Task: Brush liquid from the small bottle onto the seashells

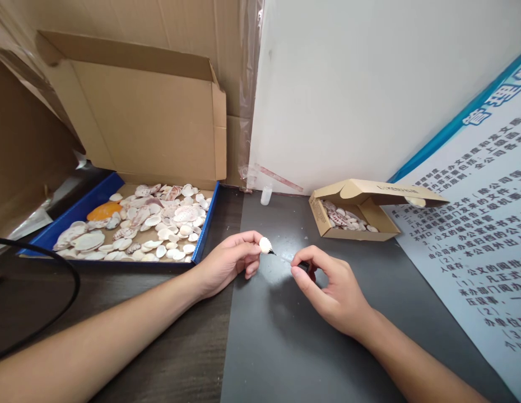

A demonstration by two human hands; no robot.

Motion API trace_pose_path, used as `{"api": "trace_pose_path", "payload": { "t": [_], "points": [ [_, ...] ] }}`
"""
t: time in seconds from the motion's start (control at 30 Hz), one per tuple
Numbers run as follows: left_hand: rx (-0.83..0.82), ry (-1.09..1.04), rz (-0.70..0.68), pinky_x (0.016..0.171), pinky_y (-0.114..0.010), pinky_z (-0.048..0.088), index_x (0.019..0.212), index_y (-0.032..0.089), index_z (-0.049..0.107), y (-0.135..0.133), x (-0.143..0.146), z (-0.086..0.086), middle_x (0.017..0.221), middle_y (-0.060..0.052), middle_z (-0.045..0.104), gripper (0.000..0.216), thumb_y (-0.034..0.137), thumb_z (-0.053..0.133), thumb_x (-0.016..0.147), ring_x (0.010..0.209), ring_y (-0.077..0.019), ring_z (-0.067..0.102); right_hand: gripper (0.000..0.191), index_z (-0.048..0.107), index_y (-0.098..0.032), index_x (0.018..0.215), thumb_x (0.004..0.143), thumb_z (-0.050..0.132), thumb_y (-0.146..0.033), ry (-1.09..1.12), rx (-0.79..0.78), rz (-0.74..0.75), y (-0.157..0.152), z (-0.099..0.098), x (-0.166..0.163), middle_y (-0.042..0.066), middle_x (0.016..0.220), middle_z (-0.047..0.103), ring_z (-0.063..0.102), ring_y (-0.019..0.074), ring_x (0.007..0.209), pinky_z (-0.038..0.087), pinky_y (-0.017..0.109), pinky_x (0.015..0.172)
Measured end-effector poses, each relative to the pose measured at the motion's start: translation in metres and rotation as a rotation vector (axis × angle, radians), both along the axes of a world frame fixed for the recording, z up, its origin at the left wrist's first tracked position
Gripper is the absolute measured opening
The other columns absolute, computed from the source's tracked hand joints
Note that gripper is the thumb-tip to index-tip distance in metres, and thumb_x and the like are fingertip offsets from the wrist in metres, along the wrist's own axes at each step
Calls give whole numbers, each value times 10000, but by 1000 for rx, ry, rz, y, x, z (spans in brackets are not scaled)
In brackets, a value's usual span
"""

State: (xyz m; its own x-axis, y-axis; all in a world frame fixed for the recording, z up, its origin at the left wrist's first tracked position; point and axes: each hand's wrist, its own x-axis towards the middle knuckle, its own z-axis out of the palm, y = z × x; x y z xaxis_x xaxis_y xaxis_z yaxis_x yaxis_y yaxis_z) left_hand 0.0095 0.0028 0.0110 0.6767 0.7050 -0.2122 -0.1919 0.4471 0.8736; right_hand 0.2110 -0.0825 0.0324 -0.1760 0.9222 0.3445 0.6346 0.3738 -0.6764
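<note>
Between the thumb and fingers of my left hand is a small white seashell. My right hand pinches the black cap of a small brush, whose thin stem points left. Its dark bristle tip meets the lower right edge of the shell, or lies very close to it. To the left of my left hand, a blue-sided cardboard box stands open, full of pale and patterned shells. Beyond both hands, a small whitish bottle stands upright on the dark grey mat.
A smaller brown carton with shells inside sits at the back right, its lid partly raised, with one shell on the lid. A printed sheet slopes along the right side. At left, a black cable curves over the dark wooden table.
</note>
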Motion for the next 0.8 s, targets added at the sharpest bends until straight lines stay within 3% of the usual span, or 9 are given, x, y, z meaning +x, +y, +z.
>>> {"api": "trace_pose_path", "payload": {
  "t": [0.47,0.7,0.8],
  "points": [
    [3,1,3,498,-213,319,826,158,610,0,0,2,574,57,418,135,281,657,796,501,-83,393,97,561,-219,827,918,528,-219,2,-19,-9,0,2,0,-23,674,578,528,121,573,435,222,540],
    [7,10,13,497,-215,322,821,158,592,-1,1,1,598,54,431,147,286,660,797,501,-80,401,63,561,-224,861,910,543,-187,50,99,47,-2,2,0,-26,705,610,553,115,589,469,216,583],
    [7,10,12,498,-215,320,822,156,593,-1,1,2,583,57,422,148,285,662,797,500,-81,397,57,576,-221,874,919,542,-208,4,23,37,-1,1,0,-16,709,618,556,121,586,461,222,561]
  ]
}}
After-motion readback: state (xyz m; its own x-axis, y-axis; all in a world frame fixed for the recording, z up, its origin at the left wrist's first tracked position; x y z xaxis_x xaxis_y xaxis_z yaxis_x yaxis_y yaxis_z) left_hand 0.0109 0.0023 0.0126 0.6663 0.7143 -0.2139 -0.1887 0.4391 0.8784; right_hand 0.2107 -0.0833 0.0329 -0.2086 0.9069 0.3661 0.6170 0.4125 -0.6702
